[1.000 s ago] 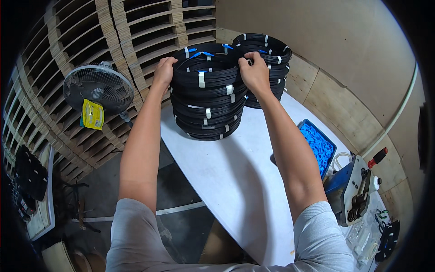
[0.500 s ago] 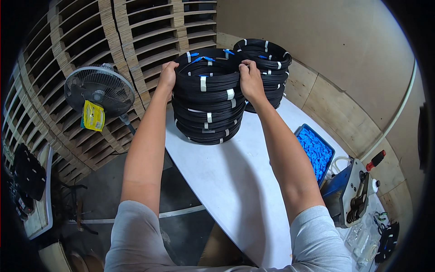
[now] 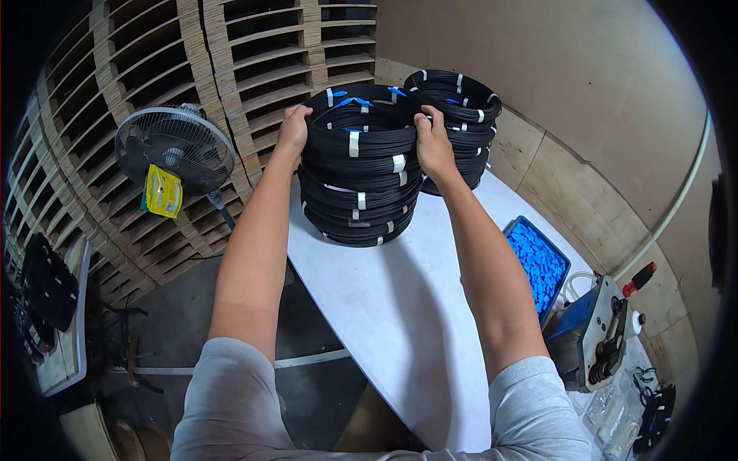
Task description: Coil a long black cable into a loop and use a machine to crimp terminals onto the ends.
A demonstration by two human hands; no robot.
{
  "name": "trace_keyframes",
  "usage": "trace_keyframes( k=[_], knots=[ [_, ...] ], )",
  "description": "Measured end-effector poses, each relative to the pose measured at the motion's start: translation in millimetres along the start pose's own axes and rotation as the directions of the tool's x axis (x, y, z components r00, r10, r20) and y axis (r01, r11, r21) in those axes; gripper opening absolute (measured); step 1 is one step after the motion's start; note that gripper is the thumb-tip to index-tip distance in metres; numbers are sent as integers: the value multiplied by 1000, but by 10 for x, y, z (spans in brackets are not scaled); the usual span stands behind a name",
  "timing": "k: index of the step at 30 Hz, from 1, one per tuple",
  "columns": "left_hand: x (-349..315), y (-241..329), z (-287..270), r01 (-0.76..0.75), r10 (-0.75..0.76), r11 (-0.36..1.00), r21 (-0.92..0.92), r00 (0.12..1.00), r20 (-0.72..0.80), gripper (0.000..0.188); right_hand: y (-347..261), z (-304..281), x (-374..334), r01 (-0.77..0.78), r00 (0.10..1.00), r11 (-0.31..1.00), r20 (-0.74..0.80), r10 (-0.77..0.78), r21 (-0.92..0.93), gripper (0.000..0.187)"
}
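A tall stack of black cable coils [image 3: 330, 180], bound with white tape bands, stands on the white table [image 3: 369, 300]. My left hand [image 3: 292, 138] grips the left side of the top cable coil [image 3: 380, 144], its thumb near the upper rim. On the opposite side my right hand [image 3: 436, 147] is closed round the same coil, fingers curled over the rim. Blue connectors [image 3: 355, 101] lie along the upper edge of the stack. Parts of my fingers are hidden behind the coil.
Close behind to the right stands a second stack of black coils [image 3: 478, 138]. Along the table's right side are a tray of small blue pieces [image 3: 538, 265] and a metal bench machine [image 3: 588, 330]. A fan [image 3: 175, 150] and wooden pallets [image 3: 273, 73] are at the left.
The whole view has shifted slightly, so the stack and hands appear a little further right. Both hands keep their grip on the top coil.
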State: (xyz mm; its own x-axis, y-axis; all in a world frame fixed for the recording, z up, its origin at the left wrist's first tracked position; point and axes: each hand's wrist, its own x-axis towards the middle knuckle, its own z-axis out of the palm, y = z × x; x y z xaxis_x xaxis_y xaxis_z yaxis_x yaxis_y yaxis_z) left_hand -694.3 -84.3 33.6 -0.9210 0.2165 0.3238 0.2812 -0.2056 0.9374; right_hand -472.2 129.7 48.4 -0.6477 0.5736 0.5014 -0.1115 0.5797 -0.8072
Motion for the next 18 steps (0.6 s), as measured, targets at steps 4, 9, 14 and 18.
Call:
trace_keyframes(
  k=[4, 9, 14, 18],
  knots=[
    [49, -18, -29, 7, -7, 1000, -13, 1000, 20, 44, -6, 28, -22, -8, 1000, 1000, -5, 8, 14, 65],
    [35, 13, -65, 34, -34, 999, 6, 999, 6, 44, -23, 42, -43, -12, 1000, 1000, 11, 12, 8, 67],
    [-103, 105, 99, 91, -91, 995, -34, 996, 15, 52, 58, 0, -21, -10, 1000, 1000, 3, 9, 13, 68],
    [-90, 121, 19, 92, -92, 996, -20, 996, 11, 53, 9, 22, -38, -31, 999, 999, 7, 31, -8, 68]
  ],
)
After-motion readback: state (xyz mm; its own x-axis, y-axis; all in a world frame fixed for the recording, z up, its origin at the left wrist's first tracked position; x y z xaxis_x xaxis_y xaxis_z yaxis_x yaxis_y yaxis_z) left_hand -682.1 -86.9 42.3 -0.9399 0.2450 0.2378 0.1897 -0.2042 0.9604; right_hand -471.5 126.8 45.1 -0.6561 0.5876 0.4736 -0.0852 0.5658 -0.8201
